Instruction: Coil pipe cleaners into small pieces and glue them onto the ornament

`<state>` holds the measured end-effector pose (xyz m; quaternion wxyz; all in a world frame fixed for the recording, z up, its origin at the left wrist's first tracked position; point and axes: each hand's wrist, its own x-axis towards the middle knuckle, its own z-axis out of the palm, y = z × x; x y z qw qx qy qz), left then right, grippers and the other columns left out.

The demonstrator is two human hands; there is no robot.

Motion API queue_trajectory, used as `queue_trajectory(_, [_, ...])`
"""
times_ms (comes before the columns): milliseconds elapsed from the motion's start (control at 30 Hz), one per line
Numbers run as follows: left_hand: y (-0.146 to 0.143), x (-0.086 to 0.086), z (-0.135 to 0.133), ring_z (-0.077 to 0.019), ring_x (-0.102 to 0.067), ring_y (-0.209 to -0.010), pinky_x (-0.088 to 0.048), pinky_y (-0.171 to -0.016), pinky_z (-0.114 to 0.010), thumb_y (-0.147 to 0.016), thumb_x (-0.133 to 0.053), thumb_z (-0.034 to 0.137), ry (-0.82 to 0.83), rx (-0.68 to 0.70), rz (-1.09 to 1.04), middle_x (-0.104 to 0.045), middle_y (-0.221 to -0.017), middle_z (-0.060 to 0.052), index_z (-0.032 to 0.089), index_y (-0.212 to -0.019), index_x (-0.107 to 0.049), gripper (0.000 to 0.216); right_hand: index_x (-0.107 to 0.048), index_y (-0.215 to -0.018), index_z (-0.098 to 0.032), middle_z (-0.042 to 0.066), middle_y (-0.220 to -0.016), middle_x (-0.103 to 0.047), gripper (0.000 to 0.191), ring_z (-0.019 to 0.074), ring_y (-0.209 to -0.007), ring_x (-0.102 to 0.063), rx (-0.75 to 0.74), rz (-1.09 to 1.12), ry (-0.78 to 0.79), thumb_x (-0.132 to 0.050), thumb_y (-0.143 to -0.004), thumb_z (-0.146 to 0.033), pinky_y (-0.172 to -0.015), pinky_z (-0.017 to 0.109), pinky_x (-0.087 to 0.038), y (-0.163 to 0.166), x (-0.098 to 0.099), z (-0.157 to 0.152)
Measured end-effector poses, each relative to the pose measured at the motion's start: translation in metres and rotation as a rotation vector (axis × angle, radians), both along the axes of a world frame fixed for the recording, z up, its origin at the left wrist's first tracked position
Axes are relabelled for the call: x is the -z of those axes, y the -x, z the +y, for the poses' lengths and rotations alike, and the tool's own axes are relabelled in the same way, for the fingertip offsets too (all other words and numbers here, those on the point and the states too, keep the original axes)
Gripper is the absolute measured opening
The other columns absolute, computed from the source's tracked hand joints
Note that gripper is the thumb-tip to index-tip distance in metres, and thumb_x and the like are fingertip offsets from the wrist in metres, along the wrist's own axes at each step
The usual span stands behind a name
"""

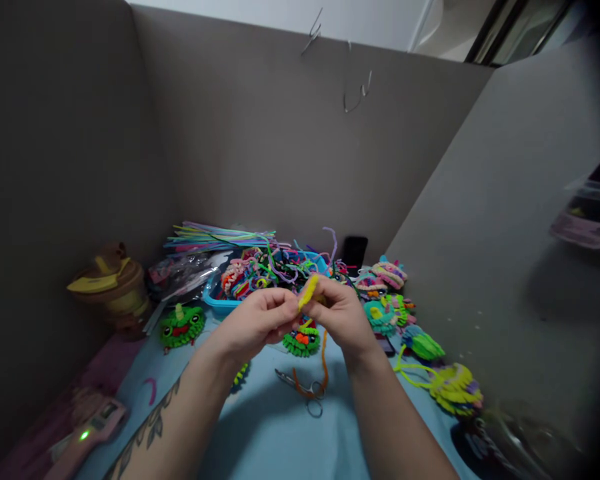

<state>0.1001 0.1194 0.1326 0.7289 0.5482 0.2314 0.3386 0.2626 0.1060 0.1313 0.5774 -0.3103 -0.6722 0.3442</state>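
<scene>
My left hand (260, 315) and my right hand (344, 315) meet above the table, both closed in a pinch. Between their fingertips is a short piece of yellow pipe cleaner (309, 292), perhaps folded or twisted; the fingers cover its lower part. Just below and behind them sits a green fuzzy pipe-cleaner figure (301, 343), partly hidden by my left hand. Nearer to me lie metal scissors (311, 391), with an orange pipe cleaner (325, 360) curving across them. Another green figure (183, 327) with eyes and a red mouth rests left of my left hand.
A blue tray (220, 307) heaped with colourful pieces stands behind my hands, below a bundle of loose pipe cleaners (215, 237). Finished-looking fuzzy pieces (457, 390) line the right side. A pink device (97, 427) with a green light lies left. Grey walls (280, 147) enclose the table.
</scene>
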Motion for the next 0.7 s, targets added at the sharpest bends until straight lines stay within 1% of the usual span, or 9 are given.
queue_trajectory(67, [0.000, 0.001, 0.000, -0.0024, -0.027, -0.042, -0.016, -0.040, -0.018, -0.074, -0.068, 0.047, -0.047, -0.049, -0.009, -0.040, -0.053, 0.007, 0.015, -0.069, -0.051, 0.036, -0.063, -0.065, -0.019, -0.003, -0.065, -0.053, 0.016, 0.0101, -0.059, -0.046, 0.036, 0.064, 0.046, -0.072, -0.073, -0.029, -0.054, 0.022, -0.037, 0.003, 0.000, -0.001])
queue_trajectory(133, [0.000, 0.001, 0.000, -0.0030, -0.028, -0.044, -0.018, -0.042, -0.018, -0.076, -0.067, 0.044, -0.096, -0.090, -0.021, -0.039, -0.054, 0.008, 0.016, -0.072, -0.051, 0.032, -0.063, -0.068, -0.019, -0.004, -0.064, -0.053, 0.014, 0.0095, -0.058, -0.045, 0.079, 0.097, 0.073, -0.073, -0.072, -0.027, -0.053, 0.022, -0.036, 0.007, 0.000, -0.003])
queue_trajectory(200, [0.001, 0.000, -0.001, -0.0035, -0.028, -0.045, -0.019, -0.043, -0.018, -0.078, -0.066, 0.041, -0.149, -0.116, -0.025, -0.038, -0.055, 0.008, 0.017, -0.074, -0.052, 0.028, -0.063, -0.068, -0.019, -0.004, -0.065, -0.053, 0.012, 0.0094, -0.059, -0.045, 0.120, 0.088, 0.066, -0.072, -0.073, -0.025, -0.054, 0.022, -0.035, 0.009, -0.001, -0.007])
queue_trajectory(267, [0.002, -0.003, -0.002, -0.0043, -0.030, -0.048, -0.023, -0.045, -0.017, -0.081, -0.063, 0.037, -0.243, -0.165, 0.001, -0.039, -0.058, 0.008, 0.017, -0.074, -0.051, 0.024, -0.063, -0.069, -0.019, -0.003, -0.067, -0.054, 0.009, 0.0101, -0.061, -0.048, 0.171, 0.046, 0.038, -0.070, -0.074, -0.022, -0.056, 0.022, -0.037, 0.010, -0.004, -0.011])
queue_trajectory(333, [0.003, -0.007, -0.004, -0.0057, -0.037, -0.053, -0.029, -0.049, -0.018, -0.083, -0.060, 0.032, -0.403, -0.256, 0.077, -0.043, -0.062, 0.006, 0.017, -0.073, -0.051, 0.020, -0.064, -0.070, -0.019, -0.002, -0.070, -0.057, 0.007, 0.0113, -0.065, -0.051, 0.228, -0.015, 0.008, -0.068, -0.076, -0.020, -0.059, 0.023, -0.040, 0.010, -0.008, -0.016])
queue_trajectory(400, [0.004, -0.010, -0.007, -0.0076, -0.043, -0.059, -0.034, -0.053, -0.019, -0.085, -0.057, 0.026, -0.607, -0.380, 0.189, -0.048, -0.066, 0.004, 0.017, -0.072, -0.052, 0.017, -0.066, -0.072, -0.020, 0.000, -0.073, -0.060, 0.004, 0.0123, -0.067, -0.054, 0.274, -0.072, -0.011, -0.067, -0.077, -0.019, -0.061, 0.024, -0.041, 0.008, -0.012, -0.019])
queue_trajectory(500, [0.004, -0.012, -0.013, -0.0092, -0.047, -0.062, -0.037, -0.056, -0.020, -0.086, -0.055, 0.021, -0.916, -0.569, 0.340, -0.052, -0.068, 0.003, 0.017, -0.075, -0.054, 0.012, -0.068, -0.074, -0.020, 0.001, -0.075, -0.062, 0.002, 0.0134, -0.069, -0.056, 0.302, -0.096, 0.000, -0.068, -0.076, -0.020, -0.062, 0.025, -0.043, 0.008, -0.013, -0.022])
queue_trajectory(600, [0.001, -0.008, -0.016, -0.0098, -0.050, -0.062, -0.040, -0.057, -0.021, -0.087, -0.054, 0.017, -1.205, -0.720, 0.428, -0.056, -0.068, 0.001, 0.017, -0.077, -0.054, 0.009, -0.066, -0.069, -0.019, 0.000, -0.070, -0.059, 0.007, 0.0126, -0.065, -0.054, 0.344, -0.062, 0.030, -0.068, -0.075, -0.022, -0.059, 0.024, -0.041, 0.011, -0.011, -0.023])
queue_trajectory(700, [0.001, 0.000, -0.012, -0.0123, -0.053, -0.062, -0.043, -0.058, -0.023, -0.087, -0.053, 0.015, -1.501, -0.826, 0.468, -0.059, -0.067, -0.001, 0.017, -0.080, -0.054, 0.008, -0.060, -0.062, -0.017, -0.003, -0.063, -0.052, 0.016, 0.0104, -0.059, -0.047, 0.414, -0.009, 0.063, -0.065, -0.077, -0.023, -0.055, 0.022, -0.038, 0.019, -0.008, -0.024])
